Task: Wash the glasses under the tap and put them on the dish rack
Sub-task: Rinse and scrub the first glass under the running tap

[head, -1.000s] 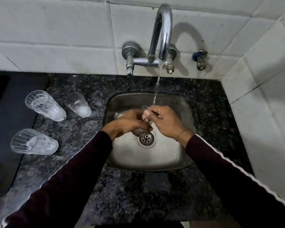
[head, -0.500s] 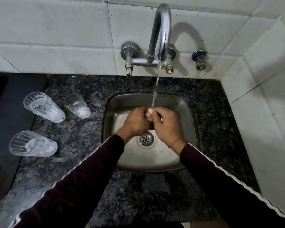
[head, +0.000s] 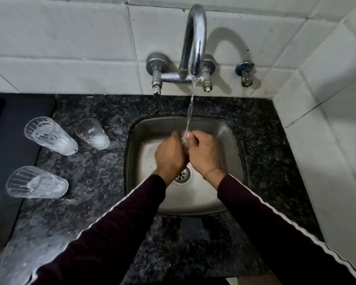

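Now both hands have closed up together under the tap stream, left hand and right hand wrapped round the glass, which is almost hidden over the sink. Rinse looks underway; three glasses wait on the table. No readable writing anywhere.

The glass under the stream is almost wholly covered by the left hand and the right hand; only a wet sliver is seen between them, and its shape cannot be told. The fingertips of both hands are hidden from view. The drain is partly masked by the left wrist. The dark mat is cut off by the left edge. Both sleeves are cut off by the bottom edge. The near-left corner of the surface is blurred.
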